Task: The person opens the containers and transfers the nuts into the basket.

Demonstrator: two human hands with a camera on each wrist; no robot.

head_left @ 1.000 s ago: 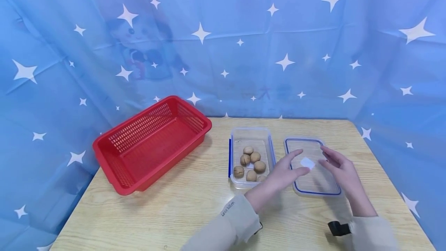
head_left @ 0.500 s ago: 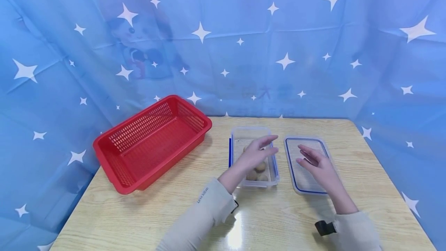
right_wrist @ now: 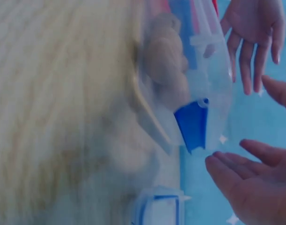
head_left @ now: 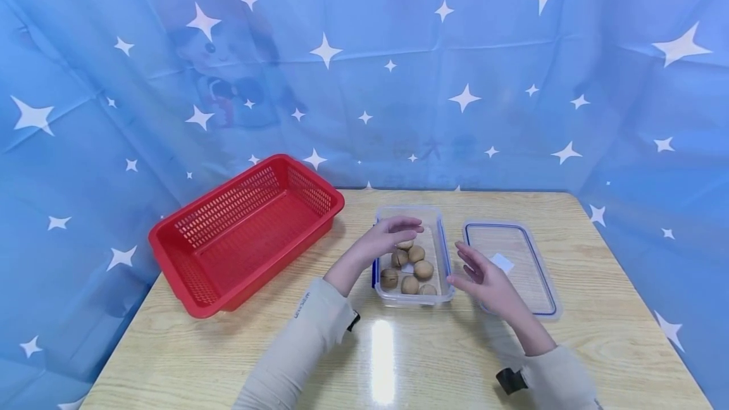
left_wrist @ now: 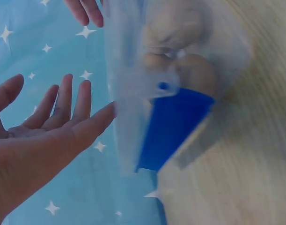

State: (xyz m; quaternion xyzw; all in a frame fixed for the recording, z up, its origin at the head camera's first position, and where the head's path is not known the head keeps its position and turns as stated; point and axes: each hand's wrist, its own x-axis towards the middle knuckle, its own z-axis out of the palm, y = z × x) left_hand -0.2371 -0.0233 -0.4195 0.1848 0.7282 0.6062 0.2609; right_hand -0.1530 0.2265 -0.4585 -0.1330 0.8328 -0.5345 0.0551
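Note:
A clear plastic food container (head_left: 411,300) with blue side clips stands on the table, holding several walnuts (head_left: 423,269). Over its left rim hovers my left hand (head_left: 384,239), fingers loosely extended and holding nothing. My right hand (head_left: 484,280) is just off the right wall, its fingers also relaxed and bare; whether the fingertips touch the wall cannot be told. The left wrist view has a hanging blue clip (left_wrist: 175,126) close to the left hand's fingers. To the right lies the clear lid (head_left: 532,286) with a blue seal, partly behind my right hand.
A red perforated plastic basket (head_left: 239,296) sits at the table's left side, its inside bare. A small white label (head_left: 502,263) shows on the lid. Behind the wooden table (head_left: 319,347) hangs a blue curtain (head_left: 387,100) with white stars.
Both hands have moved left from over the lid. The left hand crossed above the container to its left side; the right hand came to its right side. Container and lid stayed put.

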